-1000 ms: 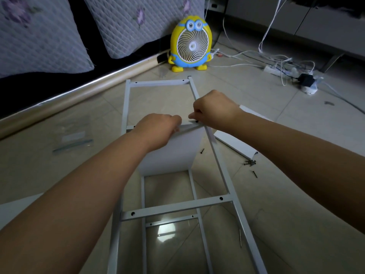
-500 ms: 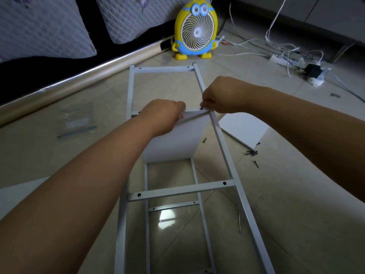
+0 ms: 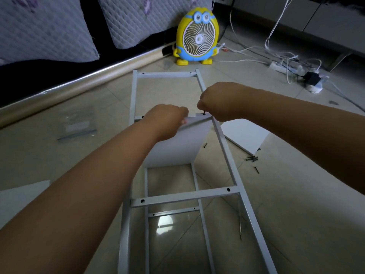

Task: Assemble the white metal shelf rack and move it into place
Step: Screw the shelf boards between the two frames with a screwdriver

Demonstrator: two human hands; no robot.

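Where the 2 forearms reach in from the near edge, the rack (image 3: 233, 175) lies on its side on the tiled floor (image 3: 296, 194), its long rails running away from the viewer. A crossbar (image 3: 183, 196) with 2 open holes spans the upper rails closest in, and a thin metal rod (image 3: 240, 224) lies on the floor just right of the rack. Beyond the crossbar a white panel (image 3: 177, 145) stands upright between the rails. The left hand (image 3: 167, 119) grips the panel's top edge, fingers curled over it. The right hand (image 3: 217, 101), just beside it, has its fingers bunched together on a dark screw (image 3: 204, 113) that stands at the right rail above the panel's corner. 1 loose screw (image 3: 205, 145) lies on the floor by the panel, and a small pile of screws (image 3: 252, 158) lies further right, near a second white panel (image 3: 245, 135) flat on the floor. A clear plastic bag (image 3: 79, 125) lies well to the left. Past the rack's far end stands a yellow cartoon fan (image 3: 197, 36), with a power strip (image 3: 276, 66) and tangled white cables (image 3: 286, 56) to its right and 2 quilted cushions (image 3: 39, 26) to its left
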